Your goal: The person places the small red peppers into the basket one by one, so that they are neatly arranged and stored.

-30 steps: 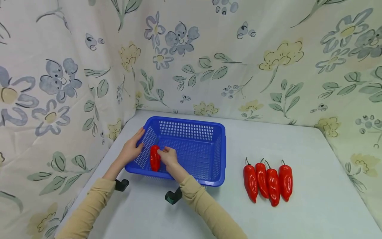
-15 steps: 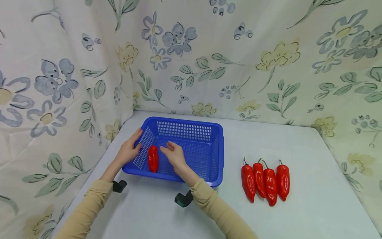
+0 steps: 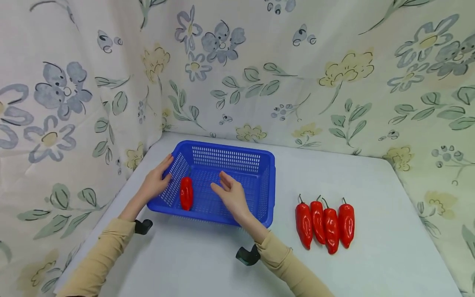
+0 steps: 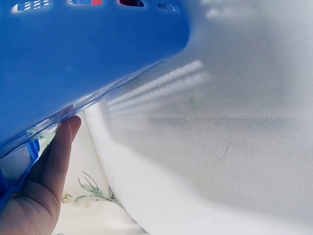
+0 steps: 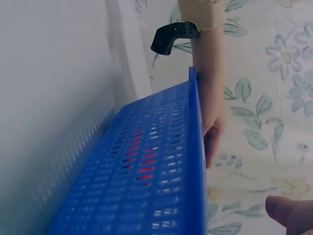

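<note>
One red chili pepper (image 3: pixel 186 194) lay at the left end inside the blue plastic basket (image 3: pixel 230 147), whose rim the left hand (image 3: pixel 153 181) touched with straight fingers, light steadying seeming best, while the right hand (image 3: pixel 233 197) hung empty above, thumb and fingers apart.

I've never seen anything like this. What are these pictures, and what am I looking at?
No robot here: a person is working bare-handed. The wide picture comes from a camera on the head, the close ones from cameras on each wrist. On the white table stands a blue basket with one red pepper inside; four more red peppers lie to its right. The left hand touches the basket's left side. The right hand, holding nothing, is over the basket.
</note>
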`<control>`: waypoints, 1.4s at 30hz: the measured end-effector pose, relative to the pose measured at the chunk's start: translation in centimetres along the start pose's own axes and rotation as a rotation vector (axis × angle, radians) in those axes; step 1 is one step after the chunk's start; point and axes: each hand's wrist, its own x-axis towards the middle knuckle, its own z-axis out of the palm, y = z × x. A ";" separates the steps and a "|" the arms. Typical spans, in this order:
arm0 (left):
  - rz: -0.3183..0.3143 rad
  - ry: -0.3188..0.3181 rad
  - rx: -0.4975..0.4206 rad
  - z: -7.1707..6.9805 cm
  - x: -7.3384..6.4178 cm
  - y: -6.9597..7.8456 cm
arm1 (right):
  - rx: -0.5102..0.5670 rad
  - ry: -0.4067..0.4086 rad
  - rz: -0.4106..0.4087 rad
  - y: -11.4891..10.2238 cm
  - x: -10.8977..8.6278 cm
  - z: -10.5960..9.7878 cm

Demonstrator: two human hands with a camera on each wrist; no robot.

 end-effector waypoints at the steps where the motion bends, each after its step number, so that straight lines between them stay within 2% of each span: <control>1: 0.002 0.002 0.000 0.0 0.0 0.0 | -0.005 -0.001 -0.007 0.0 -0.2 -0.3; 9: 0.009 0.013 -0.007 0.0 -0.1 -0.1 | -0.028 -0.004 -0.056 0.1 -1.0 -2.0; 23: 0.017 0.006 -0.018 -0.1 0.1 0.0 | -0.036 0.099 -0.087 0.2 -2.8 -4.2; 32: 0.013 0.004 -0.029 -0.1 0.0 0.0 | -0.046 0.126 -0.129 1.0 -3.7 -5.3; 42: -0.001 -0.002 -0.026 -0.1 0.0 -0.1 | -0.093 0.189 -0.122 1.0 -4.3 -7.5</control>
